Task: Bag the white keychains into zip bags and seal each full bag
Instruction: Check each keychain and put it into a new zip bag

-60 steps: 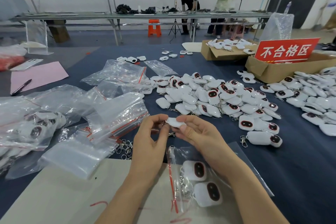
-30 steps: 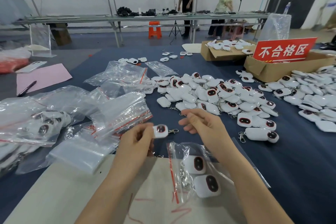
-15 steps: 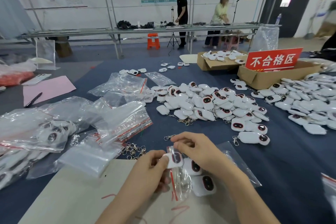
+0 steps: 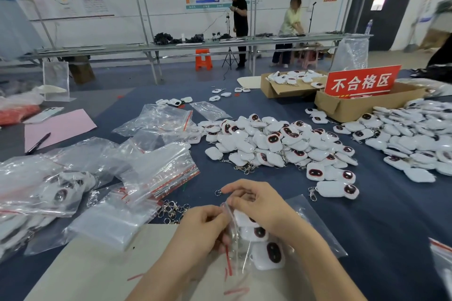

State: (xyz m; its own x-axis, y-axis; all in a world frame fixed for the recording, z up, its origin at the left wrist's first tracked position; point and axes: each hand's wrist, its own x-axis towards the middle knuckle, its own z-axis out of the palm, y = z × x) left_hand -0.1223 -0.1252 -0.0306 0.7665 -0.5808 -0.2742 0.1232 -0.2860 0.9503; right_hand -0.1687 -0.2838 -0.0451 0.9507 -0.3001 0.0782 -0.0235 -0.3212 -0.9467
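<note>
Right under the person's chin, a clear zip bag point(image 4: 311, 226) lies on a beige board point(image 4: 97, 271) with its red-striped mouth raised between both hands. The left hand point(image 4: 200, 230) pinches the near lip of that mouth. The right hand point(image 4: 259, 205) curls its fingers over the far lip, thumb and forefinger closed on the plastic. Two white keychains point(image 4: 267, 252) sit face up inside the bag, and a third white shape shows just under the right hand, at the opening; whether it is fully in I cannot tell.

Just beyond the left hand lies a scatter of loose key rings point(image 4: 173, 210). Left of them is a stack of empty zip bags point(image 4: 159, 173), and further left a filled bag point(image 4: 61, 190) with keychains showing through the plastic.

In the middle of the blue table point(image 4: 367, 215) is a big loose pile of keychains point(image 4: 276, 144), with a second heap point(image 4: 415, 134) to the right.

Behind those stands a cardboard box point(image 4: 362, 107) carrying a red sign point(image 4: 359, 82); what is in it is hidden. A smaller box point(image 4: 274, 89) beside it holds more keychains.
</note>
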